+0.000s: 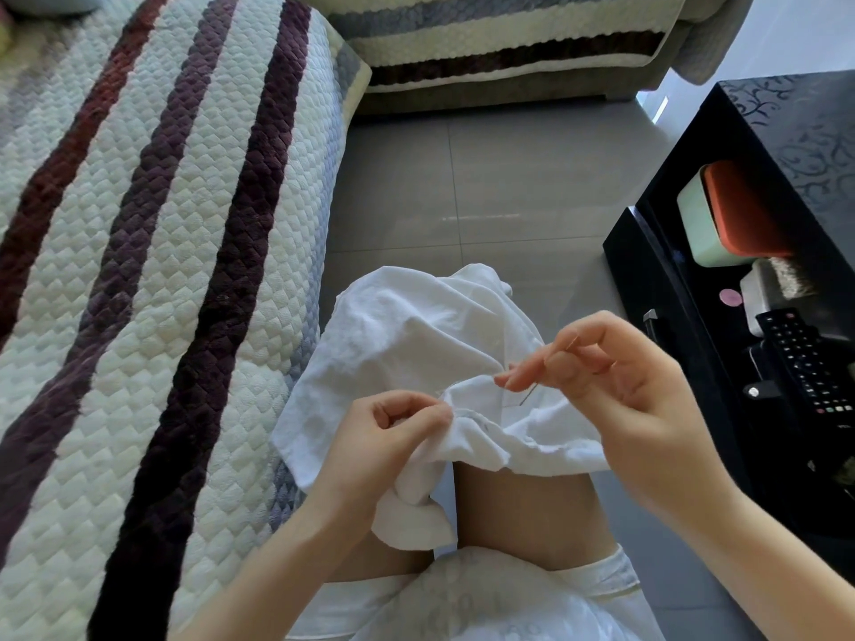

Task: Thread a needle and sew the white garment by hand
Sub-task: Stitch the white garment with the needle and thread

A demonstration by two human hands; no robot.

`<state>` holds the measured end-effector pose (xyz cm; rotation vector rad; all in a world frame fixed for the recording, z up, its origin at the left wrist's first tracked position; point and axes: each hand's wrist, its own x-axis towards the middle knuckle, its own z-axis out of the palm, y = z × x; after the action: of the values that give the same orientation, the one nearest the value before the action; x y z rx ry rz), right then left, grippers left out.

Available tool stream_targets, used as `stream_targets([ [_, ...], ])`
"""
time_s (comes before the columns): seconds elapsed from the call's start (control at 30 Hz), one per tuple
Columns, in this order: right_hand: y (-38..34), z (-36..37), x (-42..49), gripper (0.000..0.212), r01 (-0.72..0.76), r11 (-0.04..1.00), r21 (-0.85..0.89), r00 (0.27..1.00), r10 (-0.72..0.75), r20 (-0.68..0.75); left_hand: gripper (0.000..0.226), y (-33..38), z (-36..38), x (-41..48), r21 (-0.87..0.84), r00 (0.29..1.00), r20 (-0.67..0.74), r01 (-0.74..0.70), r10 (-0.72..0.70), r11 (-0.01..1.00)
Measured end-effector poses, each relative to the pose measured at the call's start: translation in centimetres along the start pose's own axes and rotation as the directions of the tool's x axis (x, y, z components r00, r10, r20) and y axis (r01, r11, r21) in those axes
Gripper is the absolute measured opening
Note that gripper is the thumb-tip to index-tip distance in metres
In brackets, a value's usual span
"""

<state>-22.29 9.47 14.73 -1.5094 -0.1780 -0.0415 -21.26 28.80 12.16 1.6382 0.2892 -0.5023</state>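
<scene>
The white garment (407, 344) lies crumpled over my knees in the lower middle of the head view. My left hand (384, 437) is shut on a bunched fold of the cloth at its near edge. My right hand (615, 386) hovers just right of that fold, with thumb and fingers pinched on a thin needle (527, 396). The needle's lower tip points down-left, just above or touching the fabric; I cannot tell which. A faint thread runs from the needle toward the fold.
A quilted striped sofa cover (152, 252) fills the left side. A second sofa (499, 43) stands at the back. To the right is a black table (796, 145), whose shelf holds a green and orange box (721, 219) and a remote control (805, 367). Grey floor tiles (486, 178) lie between.
</scene>
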Motion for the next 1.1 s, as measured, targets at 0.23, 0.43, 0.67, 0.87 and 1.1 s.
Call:
stream_targets([
  [0.23,0.1,-0.9,0.4,0.017,-0.157,0.984,0.086,0.986,0.151,0.071,0.013,0.6,0.9,-0.3,-0.181,0.991,-0.133,-0.049,0.025,0.982],
  [0.43,0.3,-0.6,1.6,0.012,-0.121,0.984,-0.130,0.991,0.127,0.042,0.016,0.9,0.8,-0.7,-0.037,0.982,-0.032,-0.189,0.188,0.981],
  [0.67,3.6,0.5,3.7,0.019,0.175,0.688,-0.705,0.976,-0.027,0.216,0.022,1.0,0.2,-0.7,0.158,0.926,0.088,-0.377,0.367,0.913],
  [0.87,3.8,0.5,3.6,0.019,0.016,0.838,-0.546,0.890,0.237,0.390,0.026,0.9,-0.2,-0.6,0.136,0.928,0.099,-0.371,0.361,0.918],
  [1.1,2.2,0.4,2.7,0.007,-0.355,0.935,0.003,0.839,0.317,0.441,0.032,0.9,-0.4,-0.3,0.102,0.949,0.081,-0.313,0.306,0.944],
])
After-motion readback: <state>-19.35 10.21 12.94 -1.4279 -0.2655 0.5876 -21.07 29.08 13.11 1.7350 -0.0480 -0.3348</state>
